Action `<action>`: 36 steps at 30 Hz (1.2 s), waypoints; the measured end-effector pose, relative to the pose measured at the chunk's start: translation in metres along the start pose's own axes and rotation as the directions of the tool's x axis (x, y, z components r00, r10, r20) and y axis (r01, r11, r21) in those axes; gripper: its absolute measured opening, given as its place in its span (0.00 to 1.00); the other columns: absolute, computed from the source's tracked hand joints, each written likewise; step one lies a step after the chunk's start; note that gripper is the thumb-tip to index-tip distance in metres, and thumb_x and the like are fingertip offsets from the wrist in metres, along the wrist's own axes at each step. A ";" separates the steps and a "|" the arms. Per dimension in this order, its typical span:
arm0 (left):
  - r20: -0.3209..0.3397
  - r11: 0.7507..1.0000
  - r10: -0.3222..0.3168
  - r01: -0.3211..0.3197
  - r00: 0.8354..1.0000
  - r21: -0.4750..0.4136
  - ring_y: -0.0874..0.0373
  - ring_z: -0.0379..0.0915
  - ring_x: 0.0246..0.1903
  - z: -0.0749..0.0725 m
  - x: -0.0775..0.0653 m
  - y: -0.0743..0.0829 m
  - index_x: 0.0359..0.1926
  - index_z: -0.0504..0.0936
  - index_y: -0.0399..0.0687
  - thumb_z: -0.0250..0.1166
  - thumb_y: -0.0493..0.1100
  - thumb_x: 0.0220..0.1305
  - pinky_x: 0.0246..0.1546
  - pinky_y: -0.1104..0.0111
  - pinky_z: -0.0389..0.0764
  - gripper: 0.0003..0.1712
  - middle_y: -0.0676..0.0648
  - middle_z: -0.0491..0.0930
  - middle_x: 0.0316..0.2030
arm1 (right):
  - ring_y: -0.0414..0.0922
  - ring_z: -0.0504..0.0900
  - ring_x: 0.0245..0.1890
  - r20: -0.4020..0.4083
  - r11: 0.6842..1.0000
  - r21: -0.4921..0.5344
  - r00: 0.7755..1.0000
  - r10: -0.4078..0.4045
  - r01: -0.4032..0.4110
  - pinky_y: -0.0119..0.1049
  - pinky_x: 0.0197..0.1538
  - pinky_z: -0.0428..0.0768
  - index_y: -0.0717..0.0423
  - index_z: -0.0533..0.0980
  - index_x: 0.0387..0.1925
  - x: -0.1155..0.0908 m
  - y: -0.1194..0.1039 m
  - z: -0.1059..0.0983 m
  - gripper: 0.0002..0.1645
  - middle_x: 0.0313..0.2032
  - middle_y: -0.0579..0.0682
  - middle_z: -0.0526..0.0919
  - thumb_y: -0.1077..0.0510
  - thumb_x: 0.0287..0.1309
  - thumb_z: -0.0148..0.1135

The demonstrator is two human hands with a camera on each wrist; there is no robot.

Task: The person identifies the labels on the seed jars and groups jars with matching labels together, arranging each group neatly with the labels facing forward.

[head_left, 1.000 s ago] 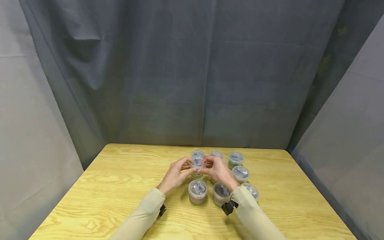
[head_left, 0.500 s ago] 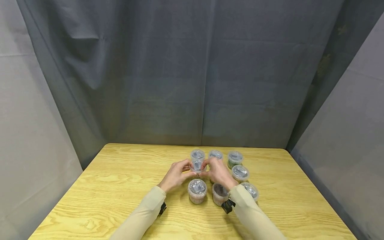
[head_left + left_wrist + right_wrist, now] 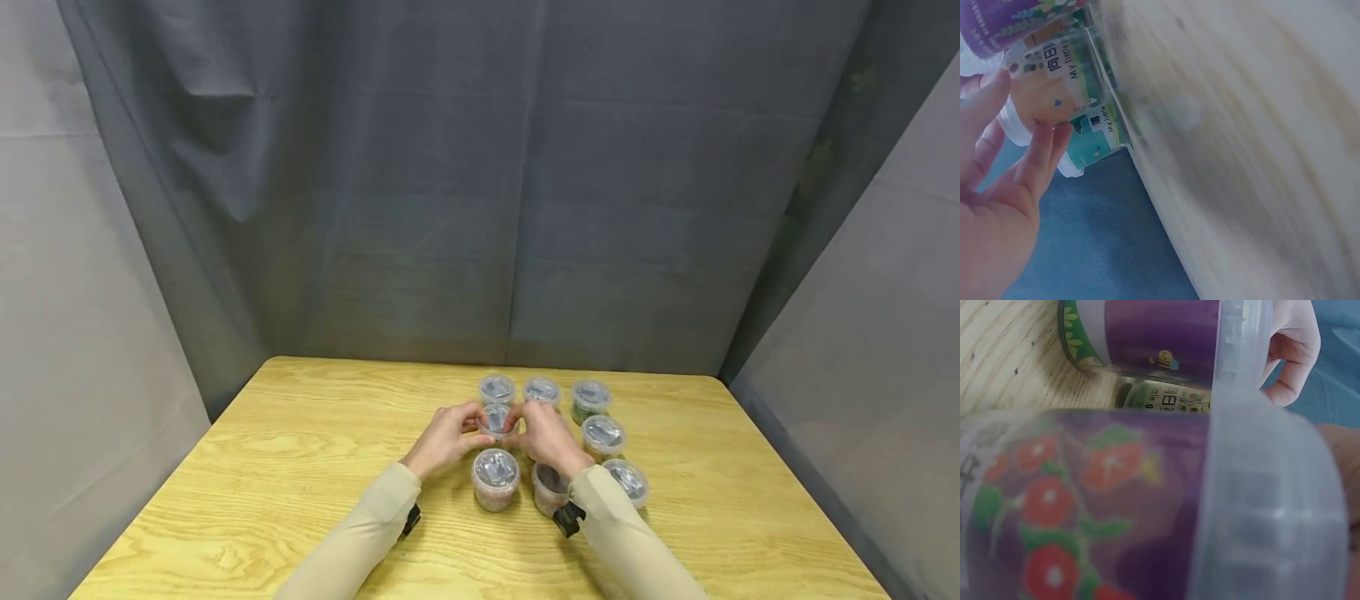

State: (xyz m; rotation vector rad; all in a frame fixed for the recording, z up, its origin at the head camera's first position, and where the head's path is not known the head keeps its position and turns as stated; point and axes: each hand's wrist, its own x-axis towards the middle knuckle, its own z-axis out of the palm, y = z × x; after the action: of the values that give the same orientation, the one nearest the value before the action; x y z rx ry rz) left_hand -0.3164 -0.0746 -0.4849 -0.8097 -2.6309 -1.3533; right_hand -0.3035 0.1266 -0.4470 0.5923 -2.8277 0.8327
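Both hands meet at a plastic tub [image 3: 497,419] with a clear lid, the middle one of the left column. My left hand [image 3: 448,439] holds its rim from the left, and my right hand [image 3: 546,433] grips it from the right. In the left wrist view, fingers [image 3: 1038,153] touch the rim of an orange-labelled tub [image 3: 1050,94] standing on the table. Nearest in front is another lidded tub [image 3: 495,481]. The right wrist view has a purple tub with red flowers [image 3: 1085,506] close up, hiding most of the right hand.
Several similar lidded tubs stand around, including ones at the back left [image 3: 497,388], back right [image 3: 591,398] and right side [image 3: 603,435]. A darker-topped tub [image 3: 550,490] sits under the right forearm. The wooden table [image 3: 262,475] ends at a grey curtain [image 3: 405,250].
The tub between my hands has come slightly lower and nearer, so its lid stands more apart from the tub behind. Both hands have followed it a little; the other tubs stay put.
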 end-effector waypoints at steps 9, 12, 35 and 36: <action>0.015 0.999 -0.022 0.021 1.000 0.032 0.50 0.82 0.51 0.001 0.000 0.000 0.36 0.79 0.51 0.72 0.47 0.58 0.55 0.58 0.81 0.10 0.47 0.86 0.46 | 0.39 0.74 0.25 -0.001 1.000 -0.023 1.000 0.007 -0.007 0.33 0.27 0.73 0.45 0.82 0.24 -0.001 0.000 0.003 0.08 0.36 0.45 0.87 0.57 0.47 0.77; 0.018 1.000 -0.012 0.012 1.000 0.022 0.50 0.82 0.50 0.000 0.000 0.000 0.35 0.79 0.50 0.72 0.46 0.58 0.54 0.58 0.82 0.10 0.44 0.86 0.46 | 0.39 0.74 0.24 -0.004 0.999 -0.032 1.000 0.007 -0.007 0.34 0.26 0.72 0.46 0.82 0.25 -0.001 -0.002 0.003 0.08 0.35 0.45 0.87 0.57 0.47 0.77; -0.096 0.991 -0.051 0.062 0.994 0.117 0.47 0.76 0.58 -0.031 -0.024 0.000 0.61 0.76 0.52 0.63 0.54 0.68 0.56 0.56 0.80 0.24 0.45 0.79 0.58 | 0.53 0.83 0.34 -0.054 0.999 0.023 0.997 0.049 -0.048 0.50 0.42 0.83 0.51 0.75 0.61 -0.031 0.027 -0.052 0.25 0.45 0.65 0.83 0.47 0.67 0.60; -0.101 0.989 -0.061 0.074 0.993 0.131 0.48 0.75 0.59 -0.033 -0.026 0.000 0.63 0.75 0.52 0.63 0.56 0.67 0.57 0.55 0.79 0.27 0.45 0.78 0.59 | 0.57 0.83 0.45 -0.053 0.999 0.013 0.998 0.046 -0.045 0.55 0.50 0.81 0.52 0.73 0.63 -0.035 0.030 -0.054 0.27 0.54 0.65 0.80 0.46 0.68 0.59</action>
State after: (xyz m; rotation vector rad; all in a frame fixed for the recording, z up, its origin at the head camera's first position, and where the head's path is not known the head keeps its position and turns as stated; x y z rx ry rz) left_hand -0.2993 -0.1116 -0.4725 -0.6272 -2.6608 -1.1818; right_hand -0.2834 0.1908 -0.4248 0.5020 -2.7998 0.8608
